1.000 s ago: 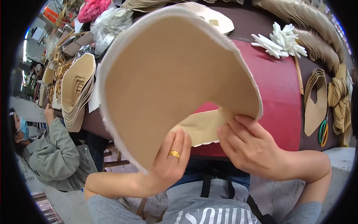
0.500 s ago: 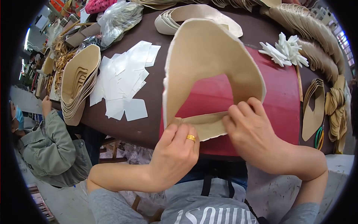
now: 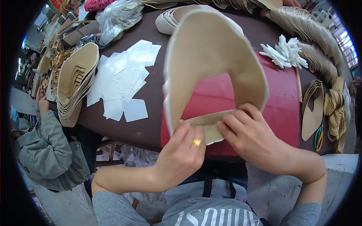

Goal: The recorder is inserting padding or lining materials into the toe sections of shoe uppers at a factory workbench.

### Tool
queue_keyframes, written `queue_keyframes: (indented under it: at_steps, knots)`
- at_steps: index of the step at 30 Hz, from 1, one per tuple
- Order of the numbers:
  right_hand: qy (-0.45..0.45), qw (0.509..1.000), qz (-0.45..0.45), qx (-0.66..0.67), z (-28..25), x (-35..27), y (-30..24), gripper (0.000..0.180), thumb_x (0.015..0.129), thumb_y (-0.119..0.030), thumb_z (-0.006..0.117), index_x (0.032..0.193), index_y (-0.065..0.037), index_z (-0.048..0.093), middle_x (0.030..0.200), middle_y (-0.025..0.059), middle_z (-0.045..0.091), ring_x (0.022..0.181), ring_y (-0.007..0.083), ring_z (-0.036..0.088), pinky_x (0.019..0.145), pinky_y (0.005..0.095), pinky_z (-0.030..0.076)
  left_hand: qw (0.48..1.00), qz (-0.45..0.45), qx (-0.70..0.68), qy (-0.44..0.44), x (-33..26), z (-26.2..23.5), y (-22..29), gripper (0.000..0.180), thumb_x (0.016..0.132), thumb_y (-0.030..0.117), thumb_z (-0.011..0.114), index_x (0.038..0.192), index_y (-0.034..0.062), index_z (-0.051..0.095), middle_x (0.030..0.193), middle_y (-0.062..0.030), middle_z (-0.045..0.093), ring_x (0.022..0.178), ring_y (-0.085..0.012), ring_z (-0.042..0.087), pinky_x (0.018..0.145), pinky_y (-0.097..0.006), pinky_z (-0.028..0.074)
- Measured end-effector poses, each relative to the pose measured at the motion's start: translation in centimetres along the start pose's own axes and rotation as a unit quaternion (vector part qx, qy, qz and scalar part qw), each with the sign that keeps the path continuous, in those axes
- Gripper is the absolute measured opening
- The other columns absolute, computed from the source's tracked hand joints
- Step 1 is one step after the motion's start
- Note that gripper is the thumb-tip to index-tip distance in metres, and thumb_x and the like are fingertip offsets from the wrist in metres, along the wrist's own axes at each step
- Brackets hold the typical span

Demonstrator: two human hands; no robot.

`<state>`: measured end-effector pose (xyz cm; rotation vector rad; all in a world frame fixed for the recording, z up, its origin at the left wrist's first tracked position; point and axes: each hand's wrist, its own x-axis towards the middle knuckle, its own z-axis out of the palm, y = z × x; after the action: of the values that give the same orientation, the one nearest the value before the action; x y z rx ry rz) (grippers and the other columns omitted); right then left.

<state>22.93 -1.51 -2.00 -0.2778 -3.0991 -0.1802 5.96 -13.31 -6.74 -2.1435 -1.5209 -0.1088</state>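
A large tan leather-like panel (image 3: 211, 41) with a pale edge stands up in a curve in front of me, over a red mat (image 3: 279, 109). Its lower band (image 3: 211, 128) runs between my hands. At the band's left end, my left hand (image 3: 183, 154), wearing a gold ring, is closed with fingertips pinched on the panel. My right hand (image 3: 249, 133) grips the band's right part, fingers curled over it. Both thumbs are mostly hidden. Behind the panel lies a stack of similar tan pieces (image 3: 167, 22), partly covered.
White card pieces (image 3: 124, 75) lie in a heap on the brown table at left, beside nested tan panels (image 3: 75, 75). White strips (image 3: 284, 52), more tan stacks (image 3: 313, 109) and scissors (image 3: 318, 137) are at right. A co-worker (image 3: 49, 147) sits at left.
My right hand has slid a little left along the band, toward my left hand. My left hand has shifted slightly right. The panel's top has risen slightly and looks blurred.
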Motion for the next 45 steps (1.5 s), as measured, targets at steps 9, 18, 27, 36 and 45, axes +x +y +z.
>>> queue_keyframes:
  at_steps: [9, 18, 27, 36, 45]
  knots:
    - [0.019, 0.99, 0.05, 0.131, 0.2, -1.9, -0.3, 0.034, 0.078, -0.012, 0.061, 0.109, 0.001, 0.06, 0.109, 0.0136, 0.056, 0.093, 0.0248, 0.053, 0.093, 0.0375, 0.04, 0.993, -0.021, -0.081, 0.081, 2.0, -0.3, 0.6, 0.014, 0.075, 0.005, 0.06, 0.086, 0.0021, 0.066, 0.084, -0.0086, 0.06, 0.072, -0.0163, 0.055, 0.106, -0.037, 0.035]
    - [0.171, 0.867, 0.16, 0.44, -0.4, -6.8, -0.7, 0.047, 0.085, -0.028, 0.06, 0.124, -0.001, 0.055, 0.126, 0.0144, 0.056, 0.11, 0.027, 0.055, 0.104, 0.0444, 0.033, 0.97, 0.022, -0.236, -0.057, 5.5, -7.5, -1.9, 0.013, 0.069, 0.004, 0.066, 0.081, 0.0025, 0.062, 0.067, -0.0053, 0.054, 0.064, -0.017, 0.052, 0.094, -0.037, 0.046]
    - [0.086, 0.961, 0.193, 0.179, 3.1, -8.6, 8.3, 0.043, 0.091, -0.033, 0.06, 0.129, -0.013, 0.055, 0.134, 0.0012, 0.055, 0.134, 0.0229, 0.039, 0.114, 0.0549, 0.01, 0.966, 0.053, -0.253, -0.025, 4.1, -5.3, 0.5, 0.018, 0.07, 0.005, 0.071, 0.087, 0.0033, 0.065, 0.069, -0.0041, 0.058, 0.057, -0.0148, 0.051, 0.062, -0.026, 0.047]
    - [0.169, 0.728, 0.235, 0.621, -3.4, -6.9, 10.2, 0.013, 0.085, -0.009, 0.067, 0.096, -0.002, 0.071, 0.084, 0.0029, 0.066, 0.075, 0.0121, 0.059, 0.073, 0.0267, 0.049, 0.627, -0.404, -0.665, -0.045, 1.7, -7.5, -5.1, 0.022, 0.092, 0.019, 0.06, 0.096, -0.0015, 0.064, 0.08, -0.0069, 0.065, 0.055, -0.0077, 0.049, 0.05, -0.02, 0.04]
    - [0.245, 0.7, 0.213, 0.636, 0.0, -5.7, 9.6, 0.015, 0.09, -0.011, 0.061, 0.092, 0.002, 0.07, 0.074, 0.0041, 0.065, 0.063, 0.0089, 0.054, 0.059, 0.0191, 0.045, 0.549, -0.507, -0.656, 0.109, 2.4, -10.0, -3.7, 0.031, 0.098, 0.027, 0.053, 0.098, -0.0028, 0.063, 0.084, -0.0072, 0.067, 0.066, -0.0069, 0.059, 0.057, -0.019, 0.046]
